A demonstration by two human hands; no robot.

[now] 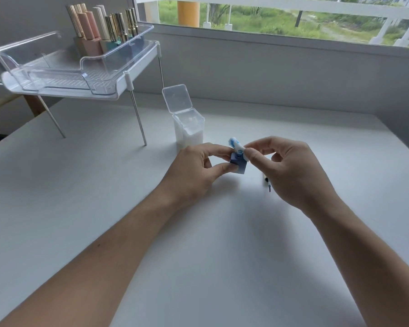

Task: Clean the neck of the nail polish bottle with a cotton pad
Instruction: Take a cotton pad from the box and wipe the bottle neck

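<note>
Mid-bench (80, 208), the left hand (194, 171) pinched the small blue nail polish bottle (239, 164) by its square body, thumb and fingers clamped on the left faces. Bottle uncapped, neck (240, 152) exposed and facing up. Right hand (291, 168) gripped a folded cotton pad (237, 144), blue-stained, pressed against the right side of the neck. Cap with brush (267, 184) lay on the bench just behind the right hand, mostly hidden. Open clear box of cotton pads (189, 128) stood just beyond the hands; rack of polish bottles (80, 67) far left.

Risks: open bottle appeared tilted, so a hard sideways wipe could tip it and spill polish. Stained pad might smear rather than lift. Right wrist could knock the loose brush.
</note>
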